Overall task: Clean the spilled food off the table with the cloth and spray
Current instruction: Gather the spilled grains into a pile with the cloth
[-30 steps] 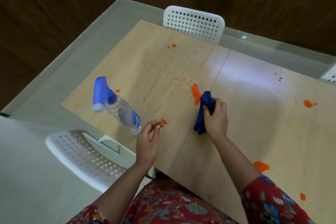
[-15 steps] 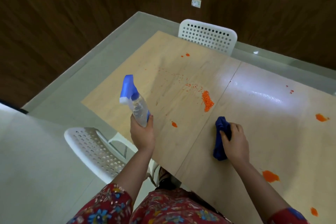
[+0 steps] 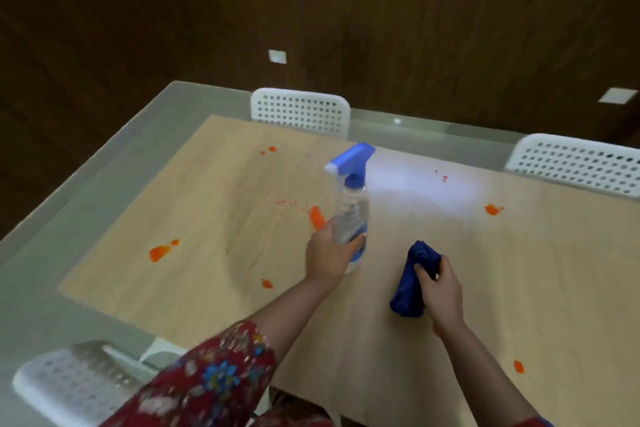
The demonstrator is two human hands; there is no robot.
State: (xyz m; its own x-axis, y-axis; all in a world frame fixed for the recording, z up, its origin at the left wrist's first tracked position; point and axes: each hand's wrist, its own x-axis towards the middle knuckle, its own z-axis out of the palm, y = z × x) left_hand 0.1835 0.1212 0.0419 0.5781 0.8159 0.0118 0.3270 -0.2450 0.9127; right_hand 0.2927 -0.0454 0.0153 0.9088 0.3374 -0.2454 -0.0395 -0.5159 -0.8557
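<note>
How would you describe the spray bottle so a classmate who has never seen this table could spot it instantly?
Find the pale wooden table flecked with orange spills. Near its middle, the left grip holds the spray bottle upright. Unlike the dark blue cloth bunched in the right grip, it is a clear plastic bottle with a light blue trigger head.

light wooden table (image 3: 519, 270), viewed from above. orange spilled food lies scattered on its top: a left blob (image 3: 160, 252) near the side edge, a central streak (image 3: 317, 217) with fine specks beside it, a right blob (image 3: 492, 209), and a front spot (image 3: 518, 366). a bunched blue cloth (image 3: 408, 295) rests on the top, apart from all of these.
</note>
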